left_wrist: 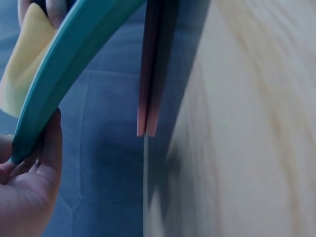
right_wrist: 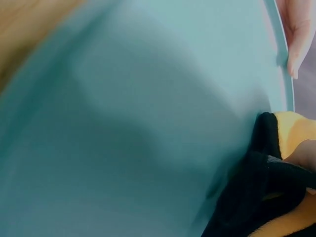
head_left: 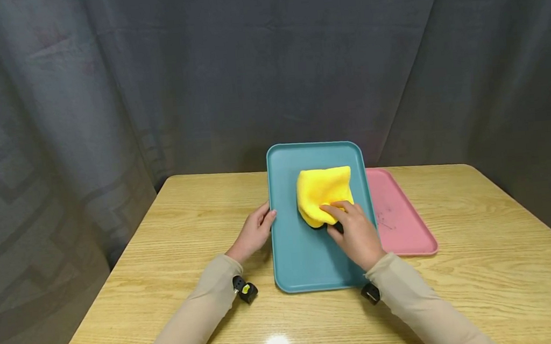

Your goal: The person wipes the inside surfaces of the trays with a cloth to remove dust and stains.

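Observation:
My left hand [head_left: 255, 233] grips the left rim of a teal rectangular tray [head_left: 304, 264], thumb on the front and fingers behind. The left wrist view shows that tray raised off the table and tilted. On its inner face lies a yellow cloth [head_left: 322, 187], bunched up, with a black side [right_wrist: 242, 192] showing in the right wrist view. My right hand [head_left: 358, 238] pinches the cloth at its lower right corner, near the tray's middle. A pink tray [head_left: 404, 232] lies on the table behind and to the right, partly covered by the teal one.
Dark specks and thin marks [head_left: 385, 221] show on the pink tray's surface. The light wooden table [head_left: 201, 221] ends at a grey curtain [head_left: 268, 75] along the back and sides. A small black wrist camera [head_left: 246, 290] sits at each cuff.

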{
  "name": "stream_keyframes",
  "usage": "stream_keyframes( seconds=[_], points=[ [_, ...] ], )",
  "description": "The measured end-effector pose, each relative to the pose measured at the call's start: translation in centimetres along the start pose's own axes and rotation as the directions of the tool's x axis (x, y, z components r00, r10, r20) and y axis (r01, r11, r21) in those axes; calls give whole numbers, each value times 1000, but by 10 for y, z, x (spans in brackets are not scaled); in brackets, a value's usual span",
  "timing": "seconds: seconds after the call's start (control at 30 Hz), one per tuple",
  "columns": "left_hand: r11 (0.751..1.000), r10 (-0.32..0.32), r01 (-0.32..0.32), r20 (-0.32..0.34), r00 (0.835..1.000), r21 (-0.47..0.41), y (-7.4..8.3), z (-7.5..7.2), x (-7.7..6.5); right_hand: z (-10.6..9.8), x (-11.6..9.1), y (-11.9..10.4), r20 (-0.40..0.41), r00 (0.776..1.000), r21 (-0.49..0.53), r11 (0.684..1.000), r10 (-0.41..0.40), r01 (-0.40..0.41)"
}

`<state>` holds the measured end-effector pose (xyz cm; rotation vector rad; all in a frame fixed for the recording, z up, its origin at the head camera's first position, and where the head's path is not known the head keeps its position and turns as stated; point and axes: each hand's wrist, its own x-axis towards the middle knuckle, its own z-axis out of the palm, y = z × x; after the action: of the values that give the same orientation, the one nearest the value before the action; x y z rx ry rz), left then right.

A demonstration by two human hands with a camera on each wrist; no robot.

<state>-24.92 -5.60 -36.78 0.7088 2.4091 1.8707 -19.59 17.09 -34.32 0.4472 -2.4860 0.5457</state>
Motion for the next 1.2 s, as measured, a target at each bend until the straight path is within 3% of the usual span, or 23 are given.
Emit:
stream_keyframes(
  seconds=[0.5,1.2],
  points=[
    [1000,-4,4,0,1000,26,0,-1,0,-7,-8,21,-23,998,-6,998,60,-60],
    [1000,-10,10,-1,1000,25,3,-1,-2,-11,-11,23,-13,995,-40,994,97,-97]
  ],
)
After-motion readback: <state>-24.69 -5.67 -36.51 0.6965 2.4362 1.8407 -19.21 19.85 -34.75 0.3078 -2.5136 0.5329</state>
